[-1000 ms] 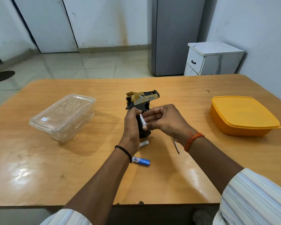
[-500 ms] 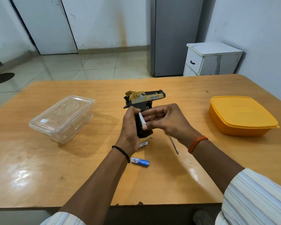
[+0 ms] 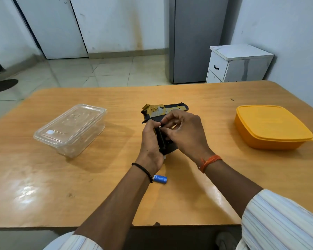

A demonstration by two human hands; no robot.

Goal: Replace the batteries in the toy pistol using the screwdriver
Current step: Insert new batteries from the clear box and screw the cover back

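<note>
Two hands [image 3: 150,141] around black-and-yellow plastic pistol [image 3: 163,112]

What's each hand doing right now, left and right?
Left hand: closed around the grip of the toy pistol, holding it up off the table.
Right hand: fingertips curled and pinched at the grip; what they hold is hidden.

Print too small or blurred to read

The blue battery [image 3: 160,179] on the table carries pale lettering, and the pistol [image 3: 165,110] has dark print on its yellow slide; neither can be made out. The clear box [image 3: 69,129] bears a blank-looking sticker.
</note>
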